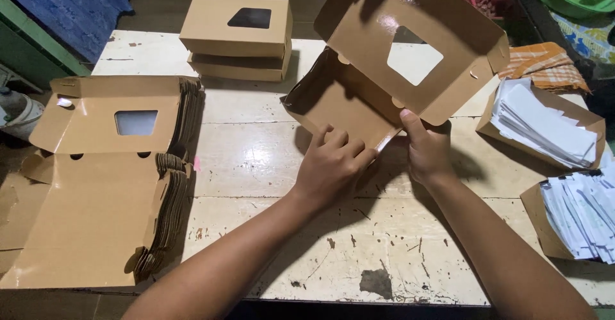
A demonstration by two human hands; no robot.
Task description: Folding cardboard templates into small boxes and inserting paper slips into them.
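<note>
A brown cardboard box [359,96] with a windowed lid stands half-folded and open in the middle of the table, its lid tilted up. My left hand [330,166] presses on the box's near front wall with the fingers curled over its edge. My right hand [426,153] pinches the box's front right corner, thumb up against the lid's edge. Both hands grip the same box.
A thick stack of flat unfolded box blanks [96,185] lies at the left. Two finished windowed boxes [237,35] are stacked at the back. Cardboard trays of white paper slips [544,124] sit at the right. The worn white table [320,249] shows chipped paint.
</note>
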